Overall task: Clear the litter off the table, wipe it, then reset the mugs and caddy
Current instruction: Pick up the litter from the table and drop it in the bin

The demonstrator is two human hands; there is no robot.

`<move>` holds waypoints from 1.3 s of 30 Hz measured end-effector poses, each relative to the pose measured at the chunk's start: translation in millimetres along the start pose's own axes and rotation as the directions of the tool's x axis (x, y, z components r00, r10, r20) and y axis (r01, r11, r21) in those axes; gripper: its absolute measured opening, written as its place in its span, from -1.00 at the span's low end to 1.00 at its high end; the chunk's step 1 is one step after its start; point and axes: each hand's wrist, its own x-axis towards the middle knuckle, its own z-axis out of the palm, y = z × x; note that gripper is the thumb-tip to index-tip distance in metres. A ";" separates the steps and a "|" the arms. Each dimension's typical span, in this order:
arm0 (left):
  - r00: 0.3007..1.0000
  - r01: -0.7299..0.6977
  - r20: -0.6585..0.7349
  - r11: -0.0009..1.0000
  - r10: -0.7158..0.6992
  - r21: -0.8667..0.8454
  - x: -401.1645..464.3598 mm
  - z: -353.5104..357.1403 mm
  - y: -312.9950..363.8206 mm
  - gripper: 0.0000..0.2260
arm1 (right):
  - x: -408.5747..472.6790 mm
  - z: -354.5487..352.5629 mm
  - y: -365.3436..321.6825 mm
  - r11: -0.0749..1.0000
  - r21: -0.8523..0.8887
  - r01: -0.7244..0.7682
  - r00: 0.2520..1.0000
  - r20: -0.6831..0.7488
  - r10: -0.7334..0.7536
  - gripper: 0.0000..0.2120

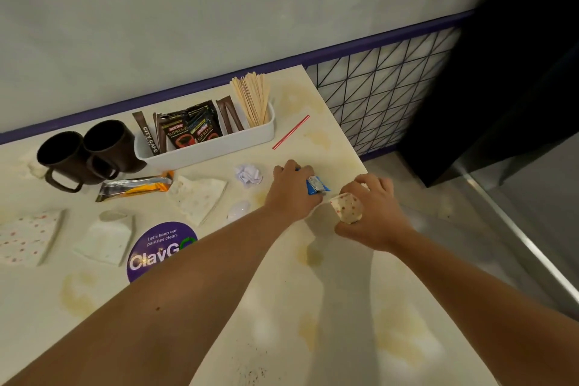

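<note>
Blue crinkled snack wrapper (pixel 318 185) sits near the right edge of the stained cream tabletop (pixel 282 307), gripped by the left hand (pixel 293 189) with fingers curled over it; its long axis looks to run toward the right hand (pixel 369 213), which is just beside it, fingers curled round a crumpled white paper cup with red dots (pixel 347 207). Judgement: litter pickup stage, both hands loaded. Next nearest litter is the crumpled white paper ball (pixel 249 175), just left of the left hand, so that hand is nearer. Red-striped straw (pixel 290 132) lies farther back, diagonal. Further left: torn white napkin (pixel 197 197), orange-silver foil wrapper (pixel 136 186), flattened paper cups. Two dark brown mugs (pixel 84 155) and white plastic caddy (pixel 203 147) stand along the back wall, touching.
</note>
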 end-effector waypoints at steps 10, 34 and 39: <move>0.964 0.099 -0.210 0.954 -0.162 -0.283 -18.9 -49.8 -35.9 -0.66 | 38.9 -6.7 -40.6 0.990 -0.141 0.002 1.000 -0.017 -0.004 -0.61; 0.953 0.290 -0.044 0.947 -0.298 -0.136 16.5 -52.5 -92.5 -0.65 | 195.9 29.2 -76.7 0.890 -0.443 0.112 0.989 -0.033 -0.141 -0.80; 0.954 0.297 -0.009 0.948 -0.300 -0.117 17.9 -55.7 -90.4 -0.66 | 197.0 23.8 -80.2 0.842 -0.499 0.206 0.976 0.038 -0.216 -0.84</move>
